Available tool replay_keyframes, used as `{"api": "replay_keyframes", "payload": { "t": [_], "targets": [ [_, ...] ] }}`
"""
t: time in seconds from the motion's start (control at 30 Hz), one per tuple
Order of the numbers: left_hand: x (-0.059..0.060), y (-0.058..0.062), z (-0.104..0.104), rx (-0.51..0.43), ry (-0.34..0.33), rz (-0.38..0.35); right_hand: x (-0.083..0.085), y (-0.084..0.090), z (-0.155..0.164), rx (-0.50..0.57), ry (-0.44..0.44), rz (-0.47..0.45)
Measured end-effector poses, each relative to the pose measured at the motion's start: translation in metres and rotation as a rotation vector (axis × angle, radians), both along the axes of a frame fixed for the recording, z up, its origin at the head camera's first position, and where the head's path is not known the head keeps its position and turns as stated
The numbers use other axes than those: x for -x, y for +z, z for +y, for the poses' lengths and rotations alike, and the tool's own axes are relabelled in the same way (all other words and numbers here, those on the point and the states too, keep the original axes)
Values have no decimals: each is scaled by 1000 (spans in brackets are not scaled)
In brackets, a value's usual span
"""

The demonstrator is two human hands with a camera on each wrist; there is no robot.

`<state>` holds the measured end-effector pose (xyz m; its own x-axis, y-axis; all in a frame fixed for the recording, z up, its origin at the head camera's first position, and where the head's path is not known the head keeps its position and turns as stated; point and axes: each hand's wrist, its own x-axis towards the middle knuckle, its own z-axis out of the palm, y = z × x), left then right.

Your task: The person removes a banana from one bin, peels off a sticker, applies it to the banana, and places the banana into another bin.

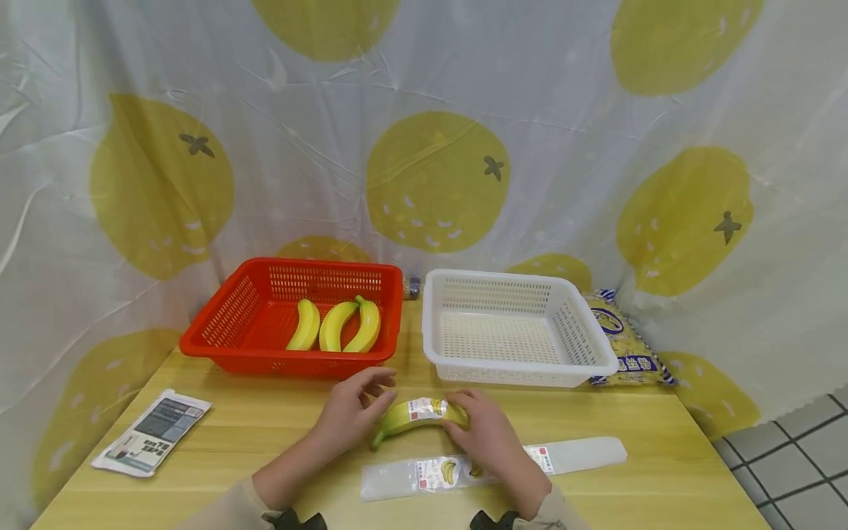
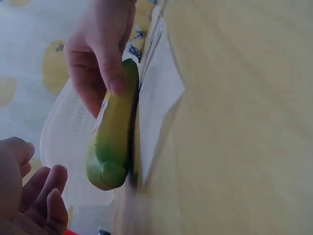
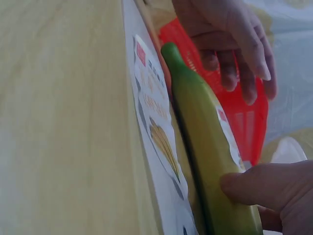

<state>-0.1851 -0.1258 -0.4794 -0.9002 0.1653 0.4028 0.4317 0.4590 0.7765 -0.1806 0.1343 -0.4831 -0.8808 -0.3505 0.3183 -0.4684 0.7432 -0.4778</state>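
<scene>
In front of the white basket [image 1: 520, 327], on the wooden table [image 1: 265, 427], the right hand [image 1: 493, 442] is gripping one end of a banana [image 1: 414, 417], thumb and curled fingers pinching it. The left hand [image 1: 351, 414] is hovering just beside the banana's stem end, fingers loosely spread and apart from it. A clear printed bag [image 1: 490, 465] is lying nearer the person, just beside the banana.

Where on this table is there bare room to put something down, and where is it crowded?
Bare wood lies between the leaflet and the left hand, and at the table's near right corner. The white basket is empty. Crowded: the middle front, where the right hand holds the banana above a plastic sleeve.
</scene>
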Motion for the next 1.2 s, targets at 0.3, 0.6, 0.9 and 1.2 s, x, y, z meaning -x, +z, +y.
{"api": "replay_keyframes", "payload": {
  "t": [0.3,0.6,0.9,1.2],
  "targets": [
    [24,15,52,-238,-122,-268,4,-7,40,76,-56,-54],
    [43,2,71,-547,-36,-306,-1,-7,63,118,-114,-100],
    [45,-2,74,-590,7,-308,-3,-2,70,106,-140,-104],
    [47,-4,71,-586,22,-294,-3,9,80,245,-157,-137]
  ]
}}
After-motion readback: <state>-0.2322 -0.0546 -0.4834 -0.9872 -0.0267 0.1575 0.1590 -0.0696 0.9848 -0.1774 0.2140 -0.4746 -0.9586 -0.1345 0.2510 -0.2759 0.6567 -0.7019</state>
